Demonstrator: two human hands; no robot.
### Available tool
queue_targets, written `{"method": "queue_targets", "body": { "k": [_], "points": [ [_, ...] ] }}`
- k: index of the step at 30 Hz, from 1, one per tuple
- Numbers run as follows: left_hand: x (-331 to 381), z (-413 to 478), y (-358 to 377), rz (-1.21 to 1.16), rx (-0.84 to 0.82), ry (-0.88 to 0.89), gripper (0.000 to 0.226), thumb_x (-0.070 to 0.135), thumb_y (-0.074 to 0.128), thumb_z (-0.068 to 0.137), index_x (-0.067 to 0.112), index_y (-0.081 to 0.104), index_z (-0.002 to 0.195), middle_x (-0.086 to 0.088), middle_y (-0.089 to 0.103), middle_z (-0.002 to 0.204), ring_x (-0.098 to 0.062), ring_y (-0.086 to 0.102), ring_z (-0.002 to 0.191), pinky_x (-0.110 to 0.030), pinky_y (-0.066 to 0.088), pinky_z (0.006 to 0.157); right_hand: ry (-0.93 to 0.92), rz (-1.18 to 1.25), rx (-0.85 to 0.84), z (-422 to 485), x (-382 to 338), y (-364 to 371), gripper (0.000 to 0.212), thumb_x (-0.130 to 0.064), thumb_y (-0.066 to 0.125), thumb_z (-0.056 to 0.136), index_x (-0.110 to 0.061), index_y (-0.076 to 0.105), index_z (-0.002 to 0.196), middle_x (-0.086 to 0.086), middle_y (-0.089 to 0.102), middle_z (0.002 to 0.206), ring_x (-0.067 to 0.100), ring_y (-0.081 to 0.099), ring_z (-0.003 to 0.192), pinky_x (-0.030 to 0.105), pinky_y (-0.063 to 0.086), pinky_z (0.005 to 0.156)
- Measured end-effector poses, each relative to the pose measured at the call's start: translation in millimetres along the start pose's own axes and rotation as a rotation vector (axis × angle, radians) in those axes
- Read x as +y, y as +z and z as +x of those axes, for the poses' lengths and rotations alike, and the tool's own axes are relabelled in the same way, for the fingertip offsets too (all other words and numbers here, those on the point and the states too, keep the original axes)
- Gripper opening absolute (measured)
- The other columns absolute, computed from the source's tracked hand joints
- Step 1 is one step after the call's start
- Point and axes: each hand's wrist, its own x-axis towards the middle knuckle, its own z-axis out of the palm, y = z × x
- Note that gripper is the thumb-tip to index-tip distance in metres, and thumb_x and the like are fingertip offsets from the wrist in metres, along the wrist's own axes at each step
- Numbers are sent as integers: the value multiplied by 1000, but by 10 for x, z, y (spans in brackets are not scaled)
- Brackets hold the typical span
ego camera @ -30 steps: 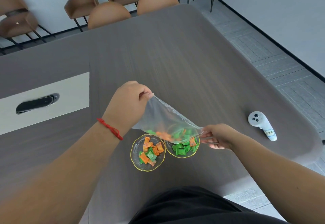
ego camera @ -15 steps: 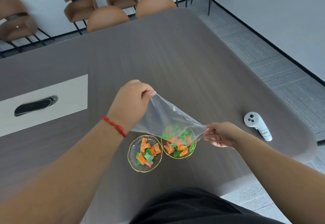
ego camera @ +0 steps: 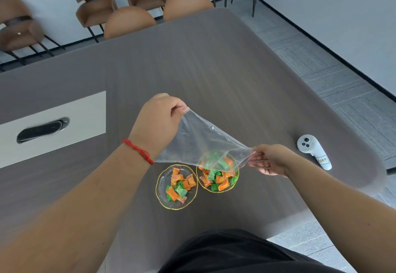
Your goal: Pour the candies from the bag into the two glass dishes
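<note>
Now bag (ego camera: 199, 144) tilted over dish (ego camera: 217, 178).

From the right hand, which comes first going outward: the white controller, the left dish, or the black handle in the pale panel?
1. White controller, just to the right hand's right.
2. Left dish, nearer the body, leftward.
3. Black handle, far left.

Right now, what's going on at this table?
A person is tipping a clear plastic bag over the right glass dish. The left hand lifts the bag's closed end; the right hand pinches its mouth, low over that dish. A few candies seem to remain near the mouth. Both that dish and the left dish already hold orange and green candies.
</note>
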Motion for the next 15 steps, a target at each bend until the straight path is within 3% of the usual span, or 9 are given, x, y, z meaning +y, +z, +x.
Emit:
{"method": "queue_targets", "body": {
  "k": [8, 15],
  "points": [
    [-188, 33, -45, 27, -21, -25, 20, 25, 55, 90, 15, 71, 86, -4, 60, 79, -16, 51, 76, -24, 32, 68, 4, -85, -34, -21, -197, -37, 10, -17, 59, 86, -8, 64, 83, 4, 64, 77, 17, 65, 72, 23, 44, 57],
    [-591, 166, -223, 79, -78, -89, 15, 23, 60, 86, 17, 74, 83, -3, 56, 77, -16, 49, 77, -29, 36, 73, -39, -90, -63, 44, -667, 54, 22, -14, 55, 89, -14, 56, 67, -3, 47, 45, 8, 43, 38, 16, 36, 45]
  ]
}}
